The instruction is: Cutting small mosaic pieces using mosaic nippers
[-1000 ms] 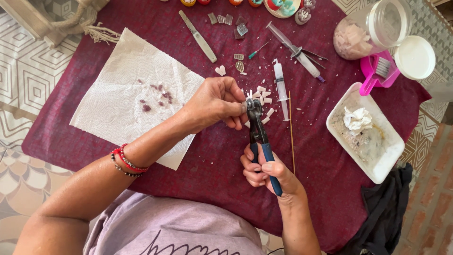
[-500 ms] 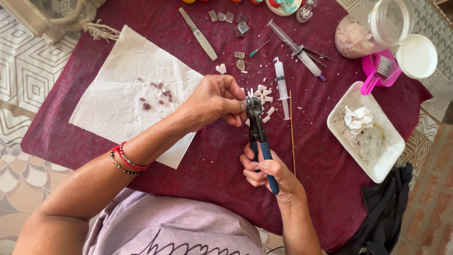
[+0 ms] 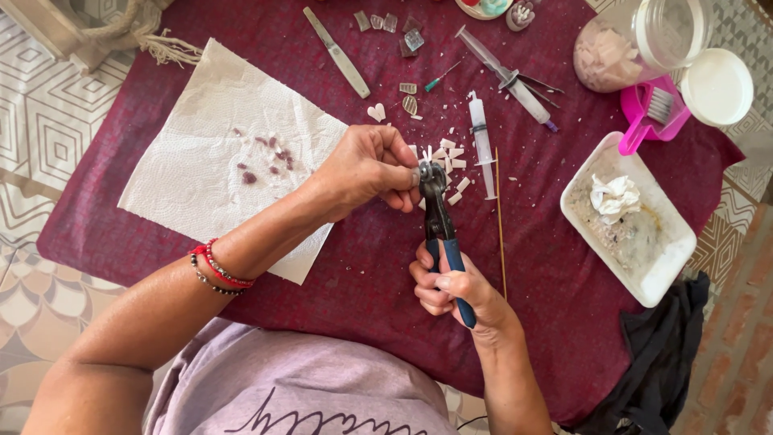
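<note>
Paper towel (image 3: 217, 173): lies flat on the worktop (image 3: 362, 266), well left of the left grip, with a few small dark-red chips on it.
Left hand (image 3: 366, 169): its grip is closed, fingertips pinched on a small pale chip (image 3: 424, 155) that sits right at the nipper head; most of the chip is hidden by the fingers.
Nippers (image 3: 441, 229): blue handles, metal wheeled head pointing away from the person, head touching the left fingertips.
Right hand (image 3: 451, 294): its grip is closed around the blue handles, just below the left grip; I cannot tell how far the head is shut.
Step in hand: judging by the pinch and the head on the piece, a chip is being trimmed at the cutting wheels.
Next move calls for: a steady squeeze from the right grip while the left keeps the chip square to the wheels; a slack pinch could let it fly.
Shards (image 3: 455, 157): pale offcuts scattered just beyond and right of the nipper head.
Syringe (image 3: 481, 145): lies just right of the shards, near both grips.
Skewer (image 3: 500, 221): thin stick lying right of the nippers, apart from them.
Tray (image 3: 668, 266): white, well right of the grips, holding a crumpled tissue.
</note>
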